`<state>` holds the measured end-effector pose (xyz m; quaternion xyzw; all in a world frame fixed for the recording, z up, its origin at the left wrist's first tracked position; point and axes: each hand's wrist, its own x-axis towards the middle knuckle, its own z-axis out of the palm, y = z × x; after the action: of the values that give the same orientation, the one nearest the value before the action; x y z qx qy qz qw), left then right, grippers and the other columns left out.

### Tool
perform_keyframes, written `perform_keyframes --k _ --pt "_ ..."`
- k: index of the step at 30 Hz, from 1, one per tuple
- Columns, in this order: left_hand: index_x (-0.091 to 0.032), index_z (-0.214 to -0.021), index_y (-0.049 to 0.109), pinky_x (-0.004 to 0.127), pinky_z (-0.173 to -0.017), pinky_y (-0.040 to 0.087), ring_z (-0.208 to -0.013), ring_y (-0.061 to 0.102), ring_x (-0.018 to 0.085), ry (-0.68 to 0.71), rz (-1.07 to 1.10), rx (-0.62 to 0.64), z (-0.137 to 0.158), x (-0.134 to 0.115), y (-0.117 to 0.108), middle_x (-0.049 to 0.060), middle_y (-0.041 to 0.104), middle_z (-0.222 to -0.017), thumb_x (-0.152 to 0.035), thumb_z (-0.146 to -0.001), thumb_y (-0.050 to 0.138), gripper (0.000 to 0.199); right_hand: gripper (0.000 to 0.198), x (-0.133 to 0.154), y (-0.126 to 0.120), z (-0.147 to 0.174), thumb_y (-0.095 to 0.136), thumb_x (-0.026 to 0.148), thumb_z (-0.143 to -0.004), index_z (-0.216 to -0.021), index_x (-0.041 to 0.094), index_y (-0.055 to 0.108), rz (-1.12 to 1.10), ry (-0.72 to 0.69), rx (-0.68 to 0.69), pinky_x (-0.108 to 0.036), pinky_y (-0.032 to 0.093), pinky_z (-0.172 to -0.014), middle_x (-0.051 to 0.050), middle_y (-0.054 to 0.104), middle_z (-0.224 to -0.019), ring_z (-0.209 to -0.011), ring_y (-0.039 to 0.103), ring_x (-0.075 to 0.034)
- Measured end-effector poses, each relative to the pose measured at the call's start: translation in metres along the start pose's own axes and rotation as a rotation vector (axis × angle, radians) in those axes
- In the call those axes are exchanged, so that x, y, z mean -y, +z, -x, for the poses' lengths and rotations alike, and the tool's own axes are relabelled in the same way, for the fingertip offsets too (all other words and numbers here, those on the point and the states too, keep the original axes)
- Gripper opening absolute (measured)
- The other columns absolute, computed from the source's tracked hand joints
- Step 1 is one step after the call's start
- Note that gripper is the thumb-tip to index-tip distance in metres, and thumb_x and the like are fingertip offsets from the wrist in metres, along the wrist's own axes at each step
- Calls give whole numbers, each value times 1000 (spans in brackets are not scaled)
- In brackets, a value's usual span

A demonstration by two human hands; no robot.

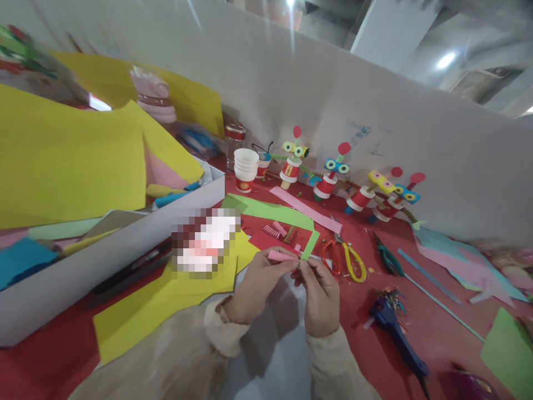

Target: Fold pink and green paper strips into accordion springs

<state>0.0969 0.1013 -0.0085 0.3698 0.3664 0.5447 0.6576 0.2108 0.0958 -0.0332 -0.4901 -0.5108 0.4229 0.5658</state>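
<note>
Red worktop [358, 333] is carrying the whole set-up; scissors [347, 258] with red and yellow handles are serving as reference. White-walled tray [104, 261] is standing well left of the scissors, coloured paper spilling over its wall. Yellow sheet [166, 311] is lying left of the scissors, nearer the wearer. Glue gun [393, 330] is resting right of and nearer than the scissors.

Left hand [262, 278] is working left of the scissors: fingers curling in, thumb and forefinger pinching pink strip [280, 255]. Right hand [321, 291] is sitting just left of and nearer than the scissors, thumb tip pressing in a tight pinch on green strip [309, 246].

The 2 strips are meeting at the fingertips, left of the scissors. Green is leaning upward; pink is pointing away from the scissors, looking rolled or folded (cannot tell which). Thumbs are hiding the meeting point. Small pleated pieces [272, 230] are lying further left of the scissors.

Handling, judged: each strip is probably weighing almost nothing, bending softly, creasing readily and tearing if pulled. Best hold: flat thumb-and-forefinger pinch where the 2 are meeting, free tails running loose.
</note>
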Motion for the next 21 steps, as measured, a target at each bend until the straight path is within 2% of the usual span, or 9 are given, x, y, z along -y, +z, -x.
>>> perform_keyframes --k 4,11,15,21 --pt "-14 -63 60 27 -60 41 -59 51 13 13 15 118 -2 3 -1 1 57 -59 -20 -72 60 10 19 -1 0 0 56 32 -81 -71 17 61 -65 19 1 -23 39 -52 2 54 -61 -57 47 -10" --pt "-14 -66 59 26 -58 40 -57 48 11 -18 106 127 -5 9 -4 0 55 -61 -17 -72 58 8 15 -5 -2 -2 60 32 -79 -75 17 63 -173 107 53 -24 42 -53 1 59 -64 -58 52 -11" --pt "-14 -67 60 26 -58 39 -58 48 11 -21 135 125 -5 8 -5 0 55 -62 -17 -73 58 7 15 -5 -5 -4 62 32 -77 -76 17 65 -140 113 68 -24 44 -53 0 61 -64 -59 54 -12" --pt "-13 -68 64 27 -64 42 -64 54 13 -99 197 166 -5 6 -8 2 60 -64 -17 -66 67 5 18 -4 -6 -6 66 32 -72 -77 15 66 -116 117 -40 -22 41 -47 0 60 -61 -53 52 -11"
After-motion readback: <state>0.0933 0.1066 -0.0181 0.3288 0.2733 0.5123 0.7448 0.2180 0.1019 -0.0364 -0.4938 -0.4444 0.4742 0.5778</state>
